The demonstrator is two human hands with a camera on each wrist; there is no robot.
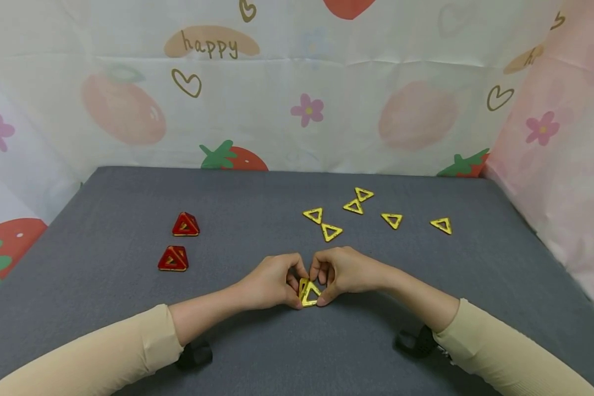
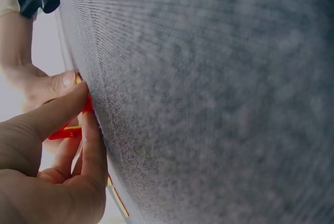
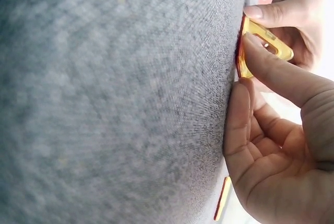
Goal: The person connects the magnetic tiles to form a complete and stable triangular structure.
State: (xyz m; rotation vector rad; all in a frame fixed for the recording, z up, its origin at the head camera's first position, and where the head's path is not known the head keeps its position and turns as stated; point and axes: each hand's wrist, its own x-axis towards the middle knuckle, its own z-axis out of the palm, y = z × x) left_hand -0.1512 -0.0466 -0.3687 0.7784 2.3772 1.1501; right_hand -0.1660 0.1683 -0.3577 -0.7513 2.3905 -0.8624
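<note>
Near the front middle of the table, in the head view, two triangular magnetic tiles (image 1: 305,293) with yellow faces stand edge to edge, leaning together. My left hand (image 1: 272,283) pinches them at the left side. From the right, my right hand (image 1: 348,272) pinches the front tile between thumb and fingers. Their red inner side (image 2: 68,131) shows in the left wrist view, partly covered by fingers. The right wrist view gives a closer look at a yellow tile (image 3: 284,52) with its lower edge by the cloth.
Two red pyramids (image 1: 185,225) built of such tiles stand at the left. Several loose yellow triangle tiles (image 1: 331,232) lie flat beyond my hands and to the right, some touching at corners. Grey cloth (image 1: 247,220) covers the table; a printed curtain (image 1: 277,82) hangs behind.
</note>
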